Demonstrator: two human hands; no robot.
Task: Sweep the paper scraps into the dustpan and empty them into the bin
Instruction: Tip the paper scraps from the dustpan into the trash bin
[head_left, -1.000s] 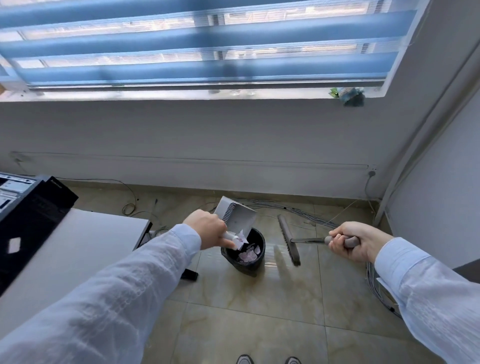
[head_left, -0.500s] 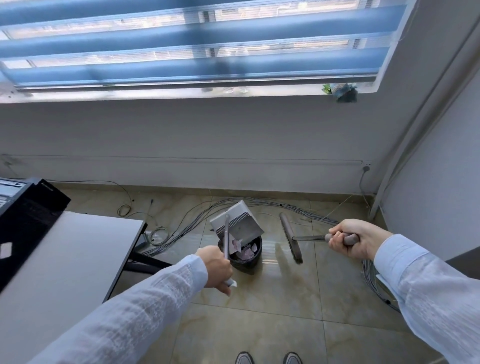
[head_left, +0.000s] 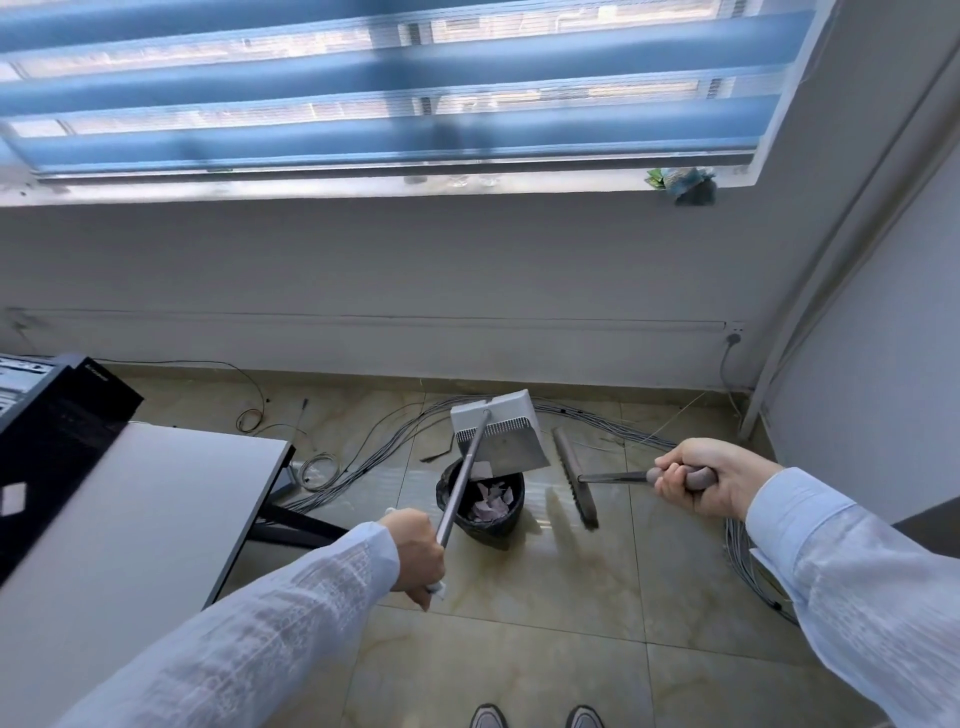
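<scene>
**Paper scraps tipped into the bin, dustpan held over its mouth**

Paper scraps (head_left: 488, 503), pinkish and white, lie inside the black bin (head_left: 480, 519) at the centre of the frame, slightly below the middle; one pale piece seems to hang at the pan's lower lip, though I cannot tell whether it is stuck or falling.

A grey desk (head_left: 130, 525) with a black case on it fills the lower left. A bundle of grey cables (head_left: 363, 457) trails over the tiled floor (head_left: 519, 649) behind the bin, toward the wall under the window.

Above the bin's far rim hangs the dustpan (head_left: 511, 441), tilted mouth-down, most likely so its load slides straight into the bin. Its long grey handle runs down and left to the left hand (head_left: 415, 553), whose fingers are curled tight round the handle's lower end; gripping so far back gives reach without stooping.

To the right, the broom (head_left: 574, 475) is kept clear of the bin, its head just above or on the tiles. The right hand (head_left: 706, 480) is fisted round the broom's handle.

Emptying looks nearly finished.
</scene>
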